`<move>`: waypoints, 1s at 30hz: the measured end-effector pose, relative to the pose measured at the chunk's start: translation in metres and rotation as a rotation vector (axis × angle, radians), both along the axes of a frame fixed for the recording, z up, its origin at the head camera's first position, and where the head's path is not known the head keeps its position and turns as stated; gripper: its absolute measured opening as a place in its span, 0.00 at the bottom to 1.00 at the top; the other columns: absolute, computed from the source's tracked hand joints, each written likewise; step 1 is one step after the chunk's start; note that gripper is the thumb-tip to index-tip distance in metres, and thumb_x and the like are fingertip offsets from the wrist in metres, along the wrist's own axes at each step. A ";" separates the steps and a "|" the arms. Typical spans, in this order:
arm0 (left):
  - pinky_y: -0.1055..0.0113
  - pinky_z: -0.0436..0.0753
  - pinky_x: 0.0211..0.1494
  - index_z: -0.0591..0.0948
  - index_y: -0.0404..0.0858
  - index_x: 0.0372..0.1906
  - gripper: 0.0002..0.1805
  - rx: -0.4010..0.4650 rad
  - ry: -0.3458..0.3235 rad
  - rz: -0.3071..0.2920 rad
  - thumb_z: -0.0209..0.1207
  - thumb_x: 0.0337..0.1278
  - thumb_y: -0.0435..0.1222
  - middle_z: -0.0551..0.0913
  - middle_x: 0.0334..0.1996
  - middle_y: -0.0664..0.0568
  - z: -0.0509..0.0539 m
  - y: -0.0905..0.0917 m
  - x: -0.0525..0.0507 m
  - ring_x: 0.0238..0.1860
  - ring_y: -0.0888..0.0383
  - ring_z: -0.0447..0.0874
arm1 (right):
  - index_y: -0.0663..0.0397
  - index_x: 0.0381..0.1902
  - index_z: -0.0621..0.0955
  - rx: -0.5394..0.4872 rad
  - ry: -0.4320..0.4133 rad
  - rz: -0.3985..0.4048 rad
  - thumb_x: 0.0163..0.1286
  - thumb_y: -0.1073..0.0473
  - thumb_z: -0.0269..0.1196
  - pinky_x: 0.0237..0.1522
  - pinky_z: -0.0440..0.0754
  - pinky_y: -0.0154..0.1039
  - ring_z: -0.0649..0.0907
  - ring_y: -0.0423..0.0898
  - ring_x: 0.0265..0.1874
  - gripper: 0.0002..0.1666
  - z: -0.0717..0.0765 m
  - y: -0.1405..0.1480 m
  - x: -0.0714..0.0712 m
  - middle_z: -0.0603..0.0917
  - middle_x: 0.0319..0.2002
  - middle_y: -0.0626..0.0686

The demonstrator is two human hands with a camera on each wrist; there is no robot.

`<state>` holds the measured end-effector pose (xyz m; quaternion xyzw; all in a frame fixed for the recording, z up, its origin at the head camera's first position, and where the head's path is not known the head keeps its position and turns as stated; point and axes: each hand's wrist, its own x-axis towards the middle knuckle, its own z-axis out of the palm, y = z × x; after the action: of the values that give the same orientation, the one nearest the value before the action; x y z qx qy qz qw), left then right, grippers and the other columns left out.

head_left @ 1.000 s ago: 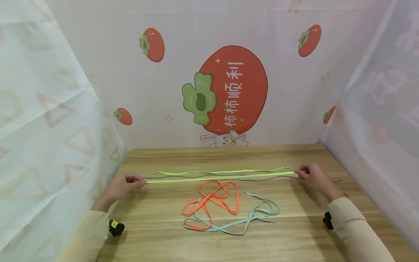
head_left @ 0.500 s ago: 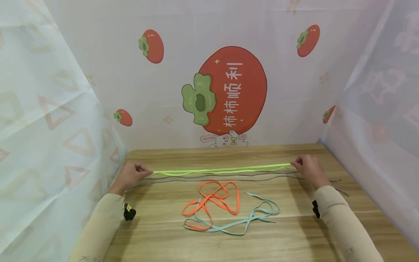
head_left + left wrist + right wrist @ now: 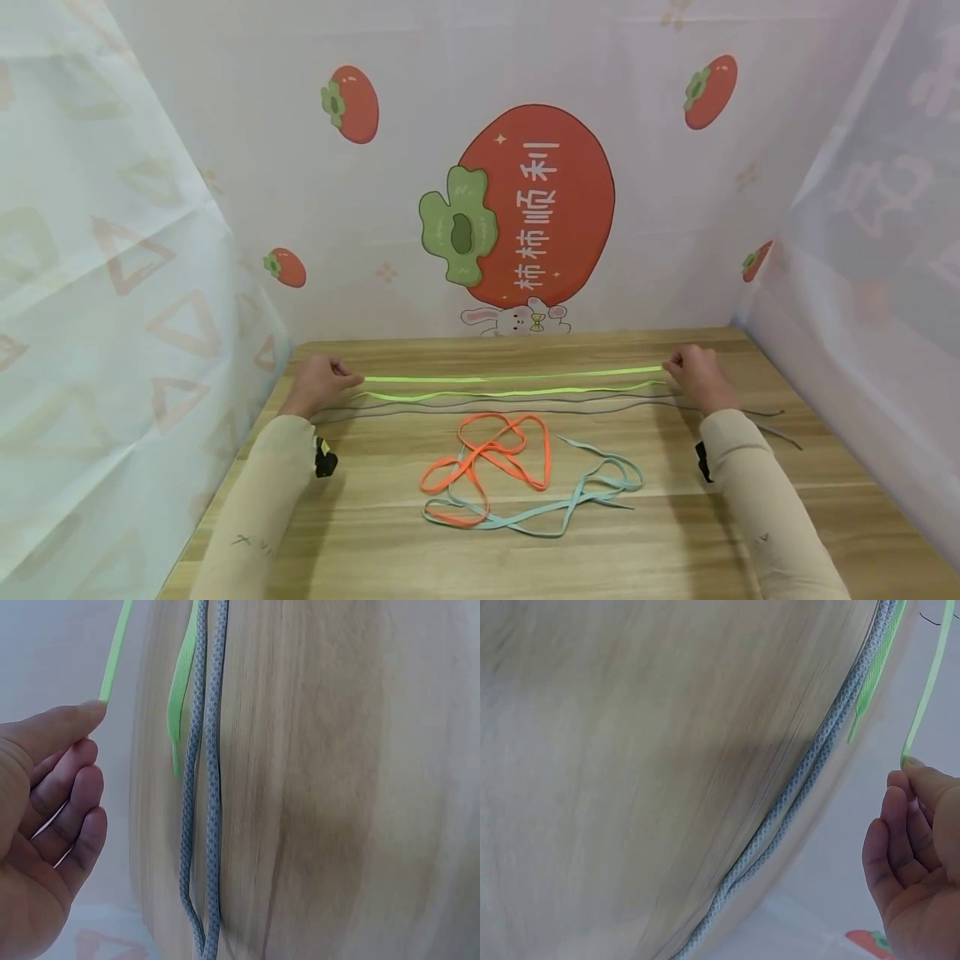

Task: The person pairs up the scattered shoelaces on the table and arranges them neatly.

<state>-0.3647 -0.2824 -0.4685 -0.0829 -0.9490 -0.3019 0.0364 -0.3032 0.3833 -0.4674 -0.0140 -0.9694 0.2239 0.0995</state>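
A neon-green flat shoelace [image 3: 427, 380] is stretched between both hands near the back of the table. My left hand [image 3: 318, 385] pinches its left end between thumb and fingers, and my right hand [image 3: 697, 377] pinches the other end. In the wrist views the held lace [image 3: 117, 652] runs straight up from the left thumb, and likewise from the right hand [image 3: 915, 847]. A second neon-green shoelace [image 3: 480, 394] lies just in front of it on the table, its tip visible in both wrist views. Two strands of grey patterned round lace [image 3: 214, 780] lie alongside.
Nearer the front, an orange shoelace [image 3: 491, 450] lies in loose loops, partly over a tangled light-blue shoelace [image 3: 540, 510]. The wooden table [image 3: 525, 567] is bounded by a printed back sheet [image 3: 660, 217] and white side sheets.
Both hands have moved away from me toward the back edge, carrying the stretched green lace past the grey laces and the second green lace. The orange and light-blue laces have stayed put.
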 end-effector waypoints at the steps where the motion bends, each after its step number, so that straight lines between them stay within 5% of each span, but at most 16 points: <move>1: 0.59 0.84 0.39 0.89 0.36 0.33 0.12 -0.008 0.004 -0.002 0.73 0.63 0.42 0.91 0.34 0.46 0.000 0.002 -0.002 0.33 0.54 0.86 | 0.61 0.26 0.77 0.004 -0.002 0.001 0.79 0.62 0.61 0.25 0.69 0.40 0.72 0.47 0.22 0.17 0.000 -0.001 -0.001 0.74 0.21 0.52; 10: 0.52 0.86 0.43 0.88 0.39 0.29 0.10 -0.034 0.003 0.019 0.73 0.61 0.40 0.90 0.32 0.46 -0.003 0.012 -0.006 0.34 0.52 0.86 | 0.61 0.27 0.78 0.010 -0.016 0.010 0.79 0.63 0.61 0.27 0.71 0.40 0.74 0.47 0.23 0.16 -0.003 -0.006 -0.007 0.78 0.23 0.54; 18: 0.47 0.87 0.46 0.90 0.39 0.27 0.10 -0.040 0.036 -0.015 0.74 0.60 0.39 0.91 0.30 0.47 -0.011 0.015 -0.009 0.31 0.54 0.85 | 0.54 0.21 0.70 -0.003 -0.060 0.011 0.81 0.62 0.58 0.24 0.65 0.40 0.68 0.45 0.19 0.24 -0.008 -0.009 -0.012 0.68 0.18 0.49; 30: 0.49 0.86 0.47 0.90 0.35 0.35 0.08 -0.050 -0.019 -0.029 0.71 0.65 0.37 0.91 0.35 0.43 -0.007 0.012 -0.005 0.38 0.48 0.87 | 0.64 0.33 0.77 -0.029 -0.093 0.015 0.83 0.60 0.57 0.27 0.69 0.41 0.73 0.48 0.23 0.16 -0.005 -0.010 -0.009 0.76 0.25 0.55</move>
<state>-0.3697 -0.2702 -0.4756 -0.0948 -0.9553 -0.2793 0.0208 -0.3127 0.3731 -0.4726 -0.0184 -0.9698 0.2376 0.0525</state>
